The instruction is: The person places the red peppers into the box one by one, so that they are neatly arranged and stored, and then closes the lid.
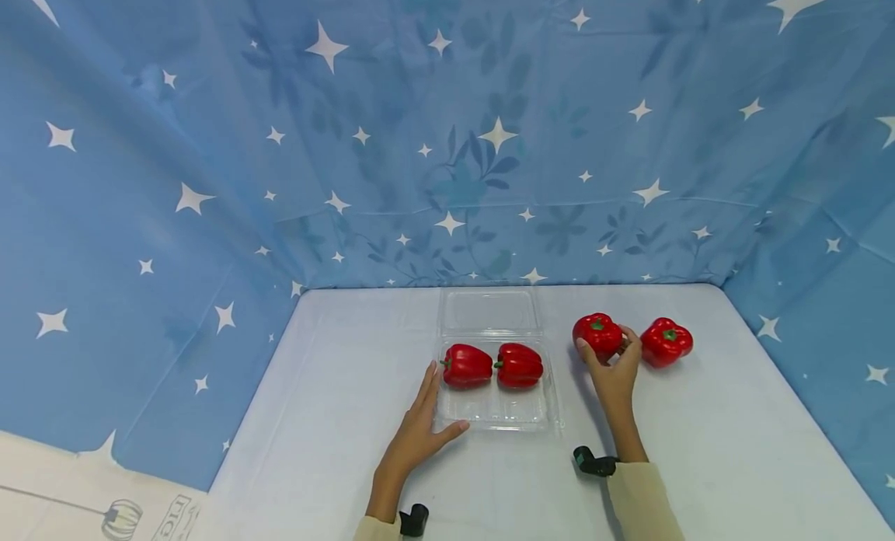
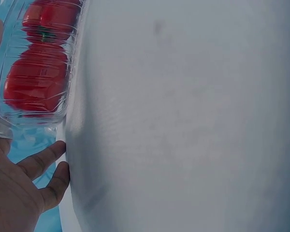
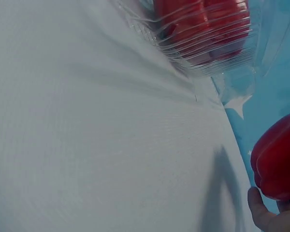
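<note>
A clear plastic clamshell container [image 1: 461,413] lies with its lid folded back on the white table. Two red bell peppers lie on their sides in it, a left one [image 1: 467,367] and a right one [image 1: 520,366]. My left hand [image 1: 416,436] rests against the container's left side, fingers straight and thumb spread at the front edge. My right hand [image 1: 614,370] grips a third red bell pepper [image 1: 597,333] between thumb and fingers, to the right of the container; in the right wrist view this pepper [image 3: 280,159] shows above the fingertips.
Another red bell pepper [image 1: 666,342] sits on the white table [image 1: 713,432], just right of my right hand. The container's lid [image 1: 489,311] lies flat toward the back edge. Blue star-patterned cloth [image 1: 461,176] hangs behind and at both sides.
</note>
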`<state>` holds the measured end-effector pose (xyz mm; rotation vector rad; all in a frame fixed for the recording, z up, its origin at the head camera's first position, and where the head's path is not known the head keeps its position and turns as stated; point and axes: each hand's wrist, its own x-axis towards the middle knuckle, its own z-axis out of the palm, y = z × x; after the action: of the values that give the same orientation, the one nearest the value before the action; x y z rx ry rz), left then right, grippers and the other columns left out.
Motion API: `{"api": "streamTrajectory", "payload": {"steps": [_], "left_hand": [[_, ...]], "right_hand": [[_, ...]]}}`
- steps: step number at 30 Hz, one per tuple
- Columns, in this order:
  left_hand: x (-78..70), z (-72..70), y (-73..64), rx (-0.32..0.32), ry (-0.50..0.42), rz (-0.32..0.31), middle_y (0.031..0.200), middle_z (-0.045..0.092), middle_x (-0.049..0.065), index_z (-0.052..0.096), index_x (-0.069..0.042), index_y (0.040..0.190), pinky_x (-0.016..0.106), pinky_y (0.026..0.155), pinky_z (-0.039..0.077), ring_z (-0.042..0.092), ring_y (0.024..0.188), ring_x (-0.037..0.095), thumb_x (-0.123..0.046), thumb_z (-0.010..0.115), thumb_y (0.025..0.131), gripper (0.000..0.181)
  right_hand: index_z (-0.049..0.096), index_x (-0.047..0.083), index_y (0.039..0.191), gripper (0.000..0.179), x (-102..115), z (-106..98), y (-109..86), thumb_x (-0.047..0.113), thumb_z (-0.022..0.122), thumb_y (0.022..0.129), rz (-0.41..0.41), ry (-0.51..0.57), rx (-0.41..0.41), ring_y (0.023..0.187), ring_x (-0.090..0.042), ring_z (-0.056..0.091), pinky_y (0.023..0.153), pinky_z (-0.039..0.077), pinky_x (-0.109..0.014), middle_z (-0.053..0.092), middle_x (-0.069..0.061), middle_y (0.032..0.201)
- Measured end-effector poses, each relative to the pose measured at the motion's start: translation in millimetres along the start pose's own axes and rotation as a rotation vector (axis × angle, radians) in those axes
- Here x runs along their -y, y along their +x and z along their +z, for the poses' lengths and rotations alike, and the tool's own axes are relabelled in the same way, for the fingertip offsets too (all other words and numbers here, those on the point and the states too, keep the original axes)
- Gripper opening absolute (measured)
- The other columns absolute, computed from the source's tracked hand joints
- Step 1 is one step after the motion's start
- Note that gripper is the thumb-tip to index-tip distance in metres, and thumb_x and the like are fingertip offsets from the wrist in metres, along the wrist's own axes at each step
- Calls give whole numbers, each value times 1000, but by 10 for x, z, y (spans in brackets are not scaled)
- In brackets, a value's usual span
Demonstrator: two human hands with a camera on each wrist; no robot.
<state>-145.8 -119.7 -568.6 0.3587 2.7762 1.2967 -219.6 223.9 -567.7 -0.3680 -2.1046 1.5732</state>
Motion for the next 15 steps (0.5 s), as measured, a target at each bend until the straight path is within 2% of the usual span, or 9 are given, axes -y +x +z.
{"api": "streamTrajectory", "payload": {"steps": [3, 8, 10, 12, 15], "left_hand": [[8, -1, 0, 1, 3, -4, 165, 1, -13, 12, -23, 158, 73, 107, 27, 16, 152, 25, -55, 71, 82, 102], [3, -4, 0, 3, -9, -11, 165, 1, -13, 12, -23, 158, 76, 105, 25, 15, 152, 26, -56, 70, 82, 102], [-4, -2, 2, 2, -10, -10, 165, 1, -13, 12, -23, 158, 77, 105, 25, 16, 152, 26, -56, 70, 82, 101], [-11, -3, 2, 3, -6, -10, 165, 1, -13, 12, -24, 158, 77, 105, 25, 16, 152, 26, -57, 70, 82, 101], [-12, -9, 6, 3, 0, -12, 165, 1, -14, 11, -25, 158, 77, 105, 25, 16, 152, 26, -58, 69, 82, 101]], "right_hand": [[27, 9, 145, 80, 9, -10, -7, 26, 77, 84, 11, -7, 19, 130, -22, 38, 104, 46, -54, 38, -12, 144], [23, 12, 145, 78, 46, -47, -5, 26, 74, 87, 72, 46, 64, 129, -19, 35, 108, 44, -50, 36, -12, 143], [22, 12, 145, 78, 71, -73, -4, 24, 74, 88, 94, 95, 75, 129, -18, 35, 106, 47, -34, 35, -10, 141], [21, 15, 144, 78, 94, -100, -3, 24, 74, 88, 114, 135, 83, 130, -18, 36, 98, 49, -17, 34, -7, 139], [21, 17, 144, 78, 127, -121, 11, 19, 74, 87, 115, 195, 88, 134, -20, 36, 85, 46, -3, 33, -2, 138]]}}
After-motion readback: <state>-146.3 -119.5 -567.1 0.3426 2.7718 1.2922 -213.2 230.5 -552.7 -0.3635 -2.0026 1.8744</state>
